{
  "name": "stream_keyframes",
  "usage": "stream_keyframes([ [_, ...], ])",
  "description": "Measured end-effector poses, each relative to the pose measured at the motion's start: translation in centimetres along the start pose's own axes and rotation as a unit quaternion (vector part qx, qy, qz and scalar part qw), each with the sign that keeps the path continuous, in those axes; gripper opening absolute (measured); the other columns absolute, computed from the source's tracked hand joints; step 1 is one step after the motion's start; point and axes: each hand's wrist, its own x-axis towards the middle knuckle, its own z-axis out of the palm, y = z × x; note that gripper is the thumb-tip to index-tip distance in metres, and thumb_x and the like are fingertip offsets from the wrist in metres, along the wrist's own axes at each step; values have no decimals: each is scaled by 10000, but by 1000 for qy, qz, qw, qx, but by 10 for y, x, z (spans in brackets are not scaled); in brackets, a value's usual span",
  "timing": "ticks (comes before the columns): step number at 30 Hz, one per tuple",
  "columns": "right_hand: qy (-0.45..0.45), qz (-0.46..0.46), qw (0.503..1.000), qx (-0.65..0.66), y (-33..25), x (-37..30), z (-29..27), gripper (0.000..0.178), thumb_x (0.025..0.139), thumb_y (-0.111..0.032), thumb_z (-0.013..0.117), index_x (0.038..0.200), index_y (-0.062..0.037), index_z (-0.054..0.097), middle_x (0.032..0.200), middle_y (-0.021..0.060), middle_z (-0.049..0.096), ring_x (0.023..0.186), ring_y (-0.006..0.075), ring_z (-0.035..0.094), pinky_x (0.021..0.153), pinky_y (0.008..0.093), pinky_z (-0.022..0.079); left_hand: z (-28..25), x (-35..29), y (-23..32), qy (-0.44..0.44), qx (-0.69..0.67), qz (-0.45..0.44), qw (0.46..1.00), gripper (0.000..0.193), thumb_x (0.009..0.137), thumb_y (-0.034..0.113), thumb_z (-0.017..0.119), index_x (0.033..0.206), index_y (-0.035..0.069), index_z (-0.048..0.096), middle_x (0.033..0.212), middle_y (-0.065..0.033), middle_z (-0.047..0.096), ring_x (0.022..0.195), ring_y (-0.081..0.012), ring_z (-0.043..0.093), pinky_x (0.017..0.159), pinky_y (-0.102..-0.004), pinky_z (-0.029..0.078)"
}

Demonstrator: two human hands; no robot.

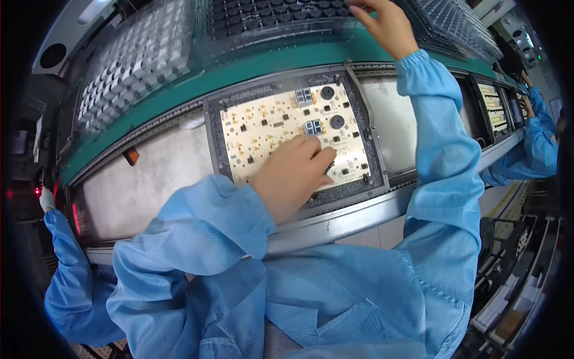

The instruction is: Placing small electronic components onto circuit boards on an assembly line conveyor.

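Well, I see the left hand (294,172) over the circuit board (269,135), fingers curled; I can't tell if they clamp anything. The right hand (387,26), fingers apart, is by the far tray (281,37). A left-hand slip could tilt the nearer display (313,127).

No word, number or sign can be read here. The cream-coloured, rectangular circuit board (287,133) bears tiny printed marks among its parts — too small to make out — and the dark grey, rectangular frame (218,140) around it has blurred pale marks along its far edge. Toward the board's far right, two grey, block-shaped digit displays (304,97) show pale segments, their figures unclear.
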Motion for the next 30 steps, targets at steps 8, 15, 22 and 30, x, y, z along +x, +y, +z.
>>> stream_keyframes([
  [8,-6,-102,994,-36,2,10,29,184,719,-301,714,787,-131,727,783,126,674,810,307,643,721,418,502,12,2,-7,-14,-21,4,1000,364,775,17,622,1128,34,534,963,-144,536,930,-312,515,844,-370,439],
  [15,-226,85,954,-177,-34,62,22,187,665,-244,735,770,-91,718,813,143,686,779,299,669,707,395,526,5,10,-19,55,-25,-20,998,406,790,102,684,1160,36,528,1027,-145,581,910,-294,585,810,-360,479],
  [22,-78,3,989,-122,-32,52,24,190,664,-168,664,807,-47,700,793,182,672,755,318,664,708,395,524,4,10,-17,79,-69,-25,994,278,786,85,654,1044,47,558,968,-116,572,921,-297,553,801,-373,463],
  [30,-123,24,966,225,-48,8,-2,213,775,-97,661,930,48,643,817,116,673,723,141,627,673,262,510,3,3,-32,116,-15,10,993,293,776,90,665,1055,39,590,928,-111,604,860,-296,582,764,-367,483],
])
